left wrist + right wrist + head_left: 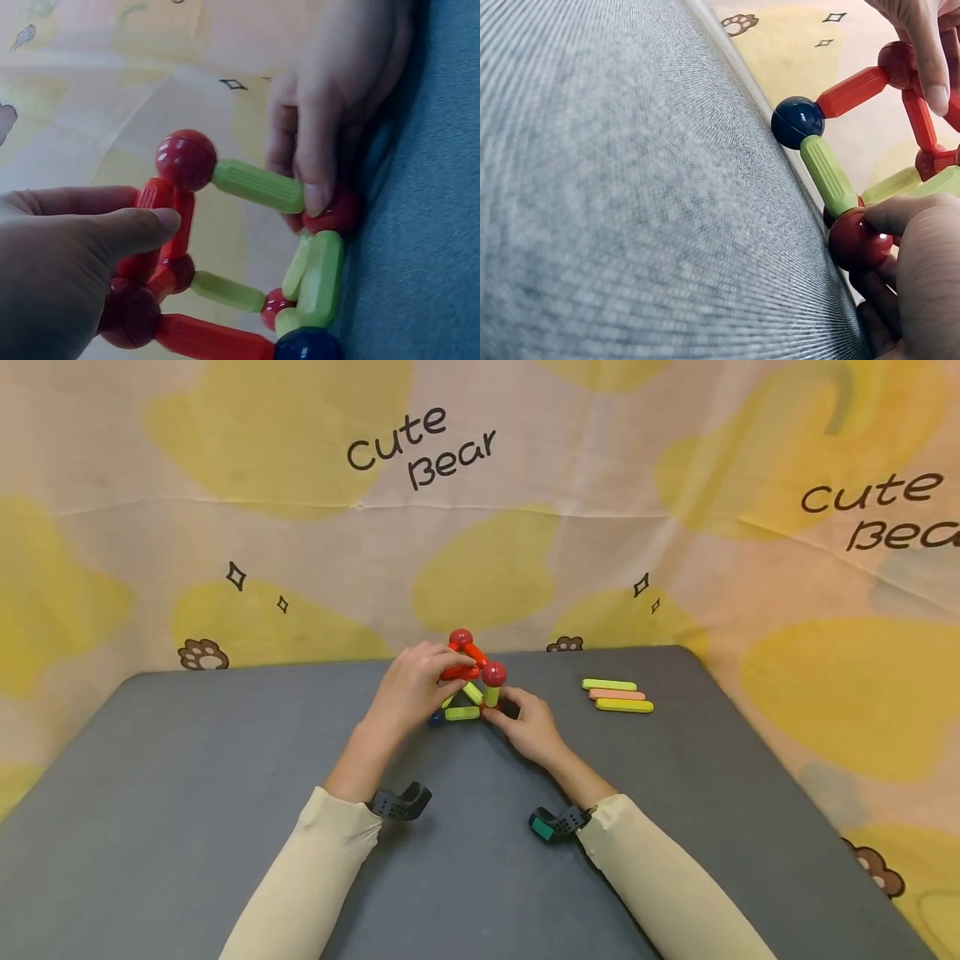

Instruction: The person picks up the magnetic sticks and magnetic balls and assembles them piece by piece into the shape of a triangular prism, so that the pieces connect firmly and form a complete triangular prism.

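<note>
A frame of ribbed sticks and balls stands on the grey table (247, 827), like a prism from a magnetic building toy. My left hand (416, 685) pinches a red stick (154, 193) at the top between thumb and index finger. That stick lies between two red balls, one of them the upper ball (186, 160). Low on the near right corner, my right hand (532, 727) grips a red ball (860, 240) with thumb and fingers. A green upright stick (259, 186) joins this ball to the upper one. The dark blue ball (798, 122) forms the lower left corner.
Three loose sticks lie side by side on the right of the table: a yellow-green stick (609, 685), a peach stick (617, 694) and a yellow stick (624, 705). A printed cloth (300, 543) hangs behind the table's back edge.
</note>
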`<state>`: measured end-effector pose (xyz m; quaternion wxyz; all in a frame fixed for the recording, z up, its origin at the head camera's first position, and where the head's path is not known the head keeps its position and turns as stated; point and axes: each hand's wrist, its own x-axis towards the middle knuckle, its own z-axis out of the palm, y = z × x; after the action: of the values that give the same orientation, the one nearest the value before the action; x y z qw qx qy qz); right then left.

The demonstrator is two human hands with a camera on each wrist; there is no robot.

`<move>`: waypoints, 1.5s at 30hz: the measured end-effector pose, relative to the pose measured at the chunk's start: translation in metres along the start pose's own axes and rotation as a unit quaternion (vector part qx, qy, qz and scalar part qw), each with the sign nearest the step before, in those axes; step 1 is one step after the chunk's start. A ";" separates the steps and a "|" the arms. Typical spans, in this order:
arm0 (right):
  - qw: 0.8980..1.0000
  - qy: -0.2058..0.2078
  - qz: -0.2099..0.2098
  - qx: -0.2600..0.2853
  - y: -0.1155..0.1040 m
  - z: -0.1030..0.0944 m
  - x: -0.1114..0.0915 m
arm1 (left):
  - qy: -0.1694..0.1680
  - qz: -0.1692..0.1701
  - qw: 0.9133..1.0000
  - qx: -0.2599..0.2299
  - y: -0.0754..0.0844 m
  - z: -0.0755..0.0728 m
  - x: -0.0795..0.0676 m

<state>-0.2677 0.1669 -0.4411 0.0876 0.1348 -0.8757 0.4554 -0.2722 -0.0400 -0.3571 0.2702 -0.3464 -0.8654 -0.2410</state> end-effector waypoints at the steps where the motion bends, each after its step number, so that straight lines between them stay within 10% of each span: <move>1: 1.000 -0.003 0.000 0.004 0.000 0.001 0.001 | -0.001 -0.003 1.000 0.002 0.000 0.000 -0.001; 20: 1.000 0.020 -0.003 -0.010 0.005 0.005 0.001 | -0.060 -0.093 0.993 -0.051 -0.019 -0.011 -0.016; 34: 1.000 0.013 0.012 0.021 0.001 -0.011 -0.002 | -0.105 -0.090 0.984 -0.114 -0.030 -0.024 -0.013; 40: 0.995 0.055 -0.004 -0.081 0.018 -0.068 -0.017 | -0.147 -0.103 0.975 -0.129 -0.028 -0.030 -0.006; 45: 0.960 0.119 0.008 -0.252 0.044 -0.109 -0.031 | -0.168 -0.109 0.972 -0.126 -0.031 -0.041 -0.008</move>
<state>-0.2487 0.2852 -0.4216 0.2185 0.0463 -0.9465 0.2328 -0.2774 -0.0887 -0.3391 0.0473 -0.3172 -0.8934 -0.3145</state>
